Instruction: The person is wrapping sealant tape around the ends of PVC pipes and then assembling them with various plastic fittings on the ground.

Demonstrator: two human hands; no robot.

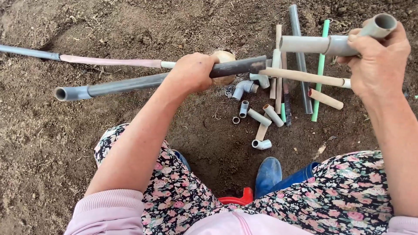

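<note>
My left hand (191,72) grips a long grey pipe (117,85) near its right end, which is dark and points toward the right. The pipe runs left above the soil, its open end at the far left. My right hand (379,61) holds a grey elbow fitting (374,28) with a short grey pipe piece (305,43) pushed into it, pointing left. The two pipe ends are close but apart.
Below the hands, loose pipe offcuts and grey fittings (261,115) lie on bare soil with a green rod (320,69), a tan tube (305,77) and a long grey pipe (300,56). Another long pipe (87,60) lies at left. A blue boot (267,174) and red stool edge (237,200) sit near my knees.
</note>
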